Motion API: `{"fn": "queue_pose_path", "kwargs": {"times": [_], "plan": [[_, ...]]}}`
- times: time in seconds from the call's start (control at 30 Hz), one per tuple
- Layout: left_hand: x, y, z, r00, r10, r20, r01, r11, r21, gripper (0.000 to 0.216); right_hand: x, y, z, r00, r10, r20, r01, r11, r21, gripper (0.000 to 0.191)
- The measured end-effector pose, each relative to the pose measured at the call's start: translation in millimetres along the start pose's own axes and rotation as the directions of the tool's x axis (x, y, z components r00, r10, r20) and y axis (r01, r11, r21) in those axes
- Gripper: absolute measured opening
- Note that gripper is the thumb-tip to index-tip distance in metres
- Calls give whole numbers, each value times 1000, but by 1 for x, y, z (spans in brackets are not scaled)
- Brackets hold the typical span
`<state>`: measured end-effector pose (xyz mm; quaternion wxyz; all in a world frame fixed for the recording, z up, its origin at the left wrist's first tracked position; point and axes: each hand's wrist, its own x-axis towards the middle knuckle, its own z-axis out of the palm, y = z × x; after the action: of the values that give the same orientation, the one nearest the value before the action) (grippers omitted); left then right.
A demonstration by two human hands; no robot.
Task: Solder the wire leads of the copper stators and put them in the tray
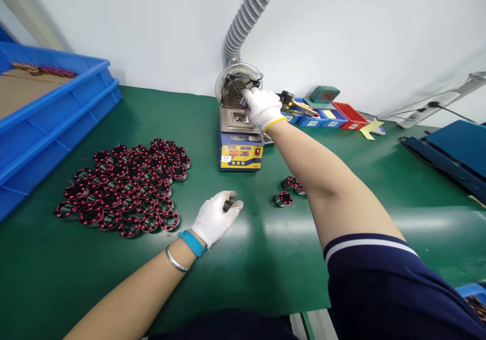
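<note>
My right hand (263, 108), in a white glove with grey-stained fingertips, reaches over the solder pot (240, 150). Its fingers are closed beside the fan grille, with a small dark piece partly showing under them; I cannot make out what it is. The pot's display is lit red, and its square metal well (240, 117) lies just below the fingers. Lower down, my left hand (216, 217), also gloved, hovers over or rests on the green table. Its fingers are loosely curved, thumb apart, and nothing shows between them. Left of it stand many wound motor stators (130, 203) with red-and-black ends.
A few more stators (283, 198) stand under my right forearm. A blue crate (56, 107) occupies the left side. Behind the pot rises a grey exhaust hose (248, 18). Small blue bins, a red bin (348, 115) and pliers (299, 107) are at the back right.
</note>
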<state>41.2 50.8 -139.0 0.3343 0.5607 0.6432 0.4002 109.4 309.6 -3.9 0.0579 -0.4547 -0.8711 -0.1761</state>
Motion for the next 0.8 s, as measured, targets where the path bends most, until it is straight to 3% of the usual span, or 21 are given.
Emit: {"fn": "queue_pose_path", "kwargs": {"times": [0.3, 0.57, 0.7, 0.8], "plan": [[0, -2, 1, 1000, 24, -6, -24, 1000, 4, 28, 4, -4, 17, 990, -70, -121, 90, 983, 162, 32], [-1, 0, 0, 1000, 20, 4, -20, 999, 25, 28, 4, -8, 9, 992, -97, -83, 104, 991, 85, 34], [-1, -1, 1, 1000, 20, -14, -20, 1000, -5, 29, -4, -4, -5, 989, -3, -146, 29, 984, 178, 43], [0, -2, 2, 999, 4, -45, -7, 997, -71, 32, -24, -3, -10, 966, 188, -178, -95, 896, 434, 49]]}}
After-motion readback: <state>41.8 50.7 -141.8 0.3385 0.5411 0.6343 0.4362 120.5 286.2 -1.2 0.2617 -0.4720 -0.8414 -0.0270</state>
